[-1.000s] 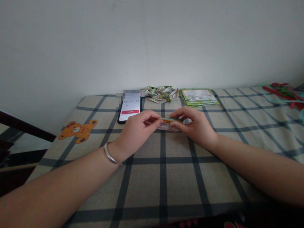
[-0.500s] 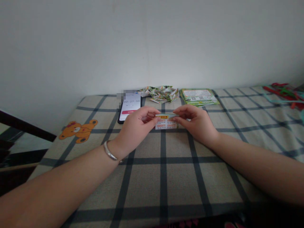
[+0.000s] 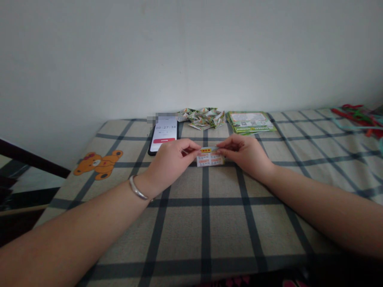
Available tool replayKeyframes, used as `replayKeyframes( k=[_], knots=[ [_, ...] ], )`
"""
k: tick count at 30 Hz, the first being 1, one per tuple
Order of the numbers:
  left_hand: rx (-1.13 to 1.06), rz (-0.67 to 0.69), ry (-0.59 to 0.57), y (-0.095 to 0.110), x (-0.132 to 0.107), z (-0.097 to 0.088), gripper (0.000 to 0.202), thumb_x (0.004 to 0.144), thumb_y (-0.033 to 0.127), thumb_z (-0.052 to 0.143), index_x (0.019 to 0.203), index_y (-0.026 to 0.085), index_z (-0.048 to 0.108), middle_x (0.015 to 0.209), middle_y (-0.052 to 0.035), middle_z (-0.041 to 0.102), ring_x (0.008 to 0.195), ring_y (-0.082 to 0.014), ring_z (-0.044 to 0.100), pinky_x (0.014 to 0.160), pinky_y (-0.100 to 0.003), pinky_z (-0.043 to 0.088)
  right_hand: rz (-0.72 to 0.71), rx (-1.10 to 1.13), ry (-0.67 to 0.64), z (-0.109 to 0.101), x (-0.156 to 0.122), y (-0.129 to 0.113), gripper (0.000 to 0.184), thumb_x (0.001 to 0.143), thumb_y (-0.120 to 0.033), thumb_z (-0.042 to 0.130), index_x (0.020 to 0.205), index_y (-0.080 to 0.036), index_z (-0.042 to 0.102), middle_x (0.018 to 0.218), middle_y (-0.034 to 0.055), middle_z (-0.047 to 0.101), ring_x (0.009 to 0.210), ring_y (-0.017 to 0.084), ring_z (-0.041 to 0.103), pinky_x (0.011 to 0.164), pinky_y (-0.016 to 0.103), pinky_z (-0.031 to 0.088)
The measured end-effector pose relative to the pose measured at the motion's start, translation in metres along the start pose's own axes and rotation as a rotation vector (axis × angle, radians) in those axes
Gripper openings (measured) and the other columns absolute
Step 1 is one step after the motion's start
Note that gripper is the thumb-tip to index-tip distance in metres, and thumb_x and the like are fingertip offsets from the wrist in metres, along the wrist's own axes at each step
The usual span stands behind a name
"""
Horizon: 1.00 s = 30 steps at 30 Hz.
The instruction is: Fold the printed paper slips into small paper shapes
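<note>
Pinching printed paper [image 3: 210, 160], left grip [image 3: 175, 158] and right grip [image 3: 247, 155], phone [image 3: 165, 133], folded packets [image 3: 204, 119] beyond

Dim, soft, greyish light; the wall [image 3: 191, 59] looks palest just above the back edge of the worktop [image 3: 182, 235], whose front edge darkens rightward. The phone screen [image 3: 165, 133] glows beside a pixelated patch [image 3: 151, 120]; small print on the card [image 3: 210, 160] blurs.

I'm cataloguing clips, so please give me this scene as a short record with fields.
Left hand: pinches the left side of a small printed paper
Right hand: pinches its right side
Left wrist: silver bracelet
Back left: phone reading 00:27:34
Back middle: pile of folded packets
Back right: stack of green-edged sheets
Surface: checked tablecloth, bear picture at left
</note>
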<state>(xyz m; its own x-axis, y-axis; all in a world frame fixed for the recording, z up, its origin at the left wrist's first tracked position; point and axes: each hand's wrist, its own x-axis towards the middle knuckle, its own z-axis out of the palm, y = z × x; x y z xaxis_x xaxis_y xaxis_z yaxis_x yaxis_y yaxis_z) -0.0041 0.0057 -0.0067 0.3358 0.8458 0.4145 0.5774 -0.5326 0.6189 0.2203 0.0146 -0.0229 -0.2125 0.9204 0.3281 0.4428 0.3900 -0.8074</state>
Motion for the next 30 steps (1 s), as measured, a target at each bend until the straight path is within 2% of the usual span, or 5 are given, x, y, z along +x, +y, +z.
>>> replayKeyframes(
  k=[4, 9, 16, 24, 30],
  knots=[
    [0.263, 0.171, 0.042, -0.002, 0.001, -0.001, 0.006, 0.082, 0.022, 0.068, 0.084, 0.021, 0.073, 0.078, -0.0018, 0.071, 0.08, -0.0183, 0.06, 0.071, -0.031, 0.047, 0.011, -0.065, -0.028, 0.0, 0.001, 0.0, 0.011, 0.076, -0.028, 0.072, 0.082, -0.02, 0.073, 0.075, 0.0022, 0.073, 0.062, 0.015, 0.064, 0.055, 0.027, 0.049],
    [0.446, 0.237, 0.013, -0.001, 0.001, -0.001, 0.008, 0.082, 0.024, 0.069, 0.086, 0.021, 0.075, 0.075, -0.0043, 0.069, 0.082, -0.0209, 0.054, 0.069, -0.033, 0.042, -0.042, -0.163, -0.065, -0.001, 0.002, -0.005, 0.004, 0.075, -0.023, 0.073, 0.078, -0.02, 0.073, 0.072, 0.0013, 0.071, 0.063, 0.013, 0.062, 0.056, 0.025, 0.047],
    [0.486, 0.241, -0.099, 0.0, 0.003, -0.001, 0.012, 0.087, 0.023, 0.063, 0.086, 0.022, 0.075, 0.083, -0.0024, 0.073, 0.086, -0.0222, 0.05, 0.076, -0.036, 0.04, -0.077, -0.353, -0.109, -0.003, 0.007, -0.008, 0.003, 0.075, -0.025, 0.075, 0.077, -0.022, 0.075, 0.074, 0.0011, 0.072, 0.07, 0.016, 0.061, 0.064, 0.029, 0.044],
    [0.574, 0.252, -0.121, 0.002, 0.003, -0.002, 0.016, 0.089, 0.031, 0.061, 0.091, 0.022, 0.074, 0.089, -0.005, 0.071, 0.093, -0.0245, 0.048, 0.081, -0.042, 0.038, -0.071, -0.417, -0.136, -0.004, 0.01, -0.004, 0.011, 0.075, -0.034, 0.075, 0.081, -0.024, 0.076, 0.073, -0.0001, 0.072, 0.068, 0.015, 0.059, 0.063, 0.029, 0.041],
    [0.578, 0.267, -0.111, 0.0, 0.002, 0.0, 0.014, 0.089, 0.028, 0.061, 0.095, 0.021, 0.071, 0.093, -0.0057, 0.07, 0.096, -0.0247, 0.048, 0.085, -0.042, 0.038, -0.175, -0.482, -0.135, -0.006, 0.012, 0.001, 0.011, 0.076, -0.032, 0.075, 0.083, -0.023, 0.075, 0.079, 0.0017, 0.069, 0.076, 0.017, 0.058, 0.072, 0.032, 0.041]
  ],
)
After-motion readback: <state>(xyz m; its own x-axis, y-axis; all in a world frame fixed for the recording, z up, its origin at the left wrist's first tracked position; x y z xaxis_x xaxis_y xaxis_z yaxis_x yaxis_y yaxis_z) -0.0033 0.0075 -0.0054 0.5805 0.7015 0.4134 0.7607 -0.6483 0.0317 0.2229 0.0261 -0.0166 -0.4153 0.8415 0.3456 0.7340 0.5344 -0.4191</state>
